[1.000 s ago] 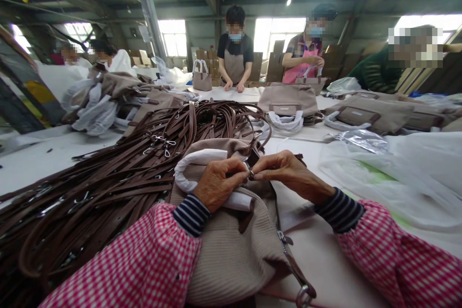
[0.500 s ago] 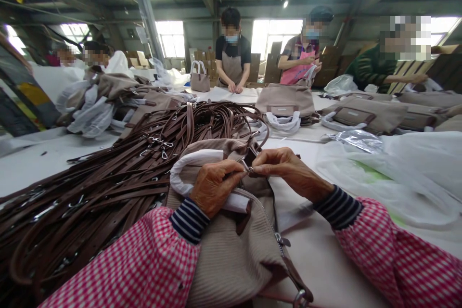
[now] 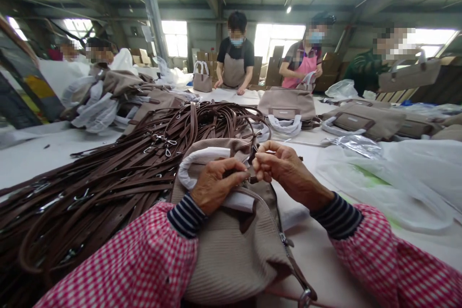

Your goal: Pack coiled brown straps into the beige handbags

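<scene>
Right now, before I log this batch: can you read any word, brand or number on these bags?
The ribbed beige bag: no text shows.
The plate on the taupe handbag: too small to read.
The plate on the handbag to its right: too blurred to read.

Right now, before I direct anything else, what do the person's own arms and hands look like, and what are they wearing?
The left hand and right hand are bare, with no gloves. The left sleeve and right sleeve are loose pink-and-white gingham. Below them sit dark-and-white striped cuffs, the left cuff and the right cuff.
</scene>
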The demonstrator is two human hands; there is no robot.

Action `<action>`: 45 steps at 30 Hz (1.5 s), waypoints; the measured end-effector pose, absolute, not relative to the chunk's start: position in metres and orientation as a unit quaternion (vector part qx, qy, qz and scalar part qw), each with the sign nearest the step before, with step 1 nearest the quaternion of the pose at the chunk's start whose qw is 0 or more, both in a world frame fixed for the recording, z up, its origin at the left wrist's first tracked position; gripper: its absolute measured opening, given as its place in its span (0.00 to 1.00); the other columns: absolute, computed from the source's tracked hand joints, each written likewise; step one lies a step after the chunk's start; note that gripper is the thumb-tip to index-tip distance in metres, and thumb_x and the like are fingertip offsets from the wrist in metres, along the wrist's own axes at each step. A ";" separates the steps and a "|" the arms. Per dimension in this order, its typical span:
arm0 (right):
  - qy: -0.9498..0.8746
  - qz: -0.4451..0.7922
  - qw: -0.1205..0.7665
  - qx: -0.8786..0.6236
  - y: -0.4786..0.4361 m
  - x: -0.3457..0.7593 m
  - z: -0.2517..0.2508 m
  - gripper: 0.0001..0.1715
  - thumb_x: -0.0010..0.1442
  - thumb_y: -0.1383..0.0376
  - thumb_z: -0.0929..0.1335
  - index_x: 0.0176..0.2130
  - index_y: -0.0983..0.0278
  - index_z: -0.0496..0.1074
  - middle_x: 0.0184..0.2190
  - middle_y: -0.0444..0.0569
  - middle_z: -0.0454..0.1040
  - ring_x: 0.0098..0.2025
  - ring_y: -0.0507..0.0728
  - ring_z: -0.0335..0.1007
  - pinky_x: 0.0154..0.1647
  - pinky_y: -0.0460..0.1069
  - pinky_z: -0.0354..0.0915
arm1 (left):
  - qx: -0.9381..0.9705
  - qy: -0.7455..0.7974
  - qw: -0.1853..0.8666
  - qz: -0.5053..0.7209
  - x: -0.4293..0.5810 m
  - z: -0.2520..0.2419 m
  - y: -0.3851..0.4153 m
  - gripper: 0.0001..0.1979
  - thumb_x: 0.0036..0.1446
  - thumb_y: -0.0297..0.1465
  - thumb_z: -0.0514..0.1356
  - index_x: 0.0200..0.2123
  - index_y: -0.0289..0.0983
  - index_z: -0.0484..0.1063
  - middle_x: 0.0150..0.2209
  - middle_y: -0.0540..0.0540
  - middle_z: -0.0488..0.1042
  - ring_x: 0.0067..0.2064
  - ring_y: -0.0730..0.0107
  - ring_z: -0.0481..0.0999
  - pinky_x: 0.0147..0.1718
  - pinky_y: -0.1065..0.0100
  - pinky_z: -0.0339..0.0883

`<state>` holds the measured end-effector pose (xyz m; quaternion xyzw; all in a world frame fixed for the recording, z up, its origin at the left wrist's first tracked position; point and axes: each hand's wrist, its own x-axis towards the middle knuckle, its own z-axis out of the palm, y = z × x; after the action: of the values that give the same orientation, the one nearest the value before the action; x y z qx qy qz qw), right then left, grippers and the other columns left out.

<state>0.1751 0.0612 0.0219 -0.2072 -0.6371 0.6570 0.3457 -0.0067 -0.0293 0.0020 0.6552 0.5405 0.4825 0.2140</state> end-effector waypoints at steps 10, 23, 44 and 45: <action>-0.703 0.597 0.329 -0.204 0.046 0.184 0.020 0.14 0.61 0.57 0.76 0.37 0.66 0.78 0.32 0.50 0.80 0.30 0.53 0.77 0.25 0.45 0.66 | 0.594 0.510 0.319 0.534 -0.010 0.003 -0.023 0.11 0.57 0.38 0.67 0.31 0.36 0.82 0.29 0.48 0.80 0.28 0.73 0.73 0.25 0.73 0.64; -0.729 0.533 0.385 -0.192 0.047 0.176 0.009 0.09 0.64 0.61 0.72 0.35 0.66 0.77 0.31 0.46 0.78 0.24 0.49 0.66 0.25 0.45 0.64 | 0.589 0.503 0.329 0.540 -0.012 0.005 -0.021 0.11 0.61 0.36 0.66 0.30 0.36 0.81 0.29 0.48 0.82 0.30 0.74 0.75 0.32 0.73 0.66; -0.750 0.468 0.414 -0.217 0.039 0.167 0.002 0.06 0.65 0.68 0.69 0.35 0.66 0.75 0.30 0.45 0.78 0.26 0.50 0.70 0.27 0.45 0.67 | 0.582 0.513 0.336 0.534 -0.012 0.007 -0.023 0.10 0.59 0.36 0.66 0.31 0.36 0.81 0.30 0.49 0.82 0.26 0.78 0.68 0.22 0.75 0.56; -0.748 0.470 0.416 -0.216 0.038 0.167 0.002 0.06 0.65 0.68 0.68 0.35 0.66 0.75 0.30 0.46 0.78 0.27 0.50 0.70 0.28 0.45 0.67 | 0.583 0.513 0.335 0.533 -0.012 0.007 -0.023 0.10 0.59 0.36 0.66 0.32 0.36 0.81 0.31 0.49 0.82 0.26 0.78 0.68 0.22 0.75 0.56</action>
<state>0.1668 0.0385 0.0019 -0.2161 -0.7476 0.4702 0.4163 -0.0124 -0.0226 0.0069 0.5834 0.5131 0.5333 0.3345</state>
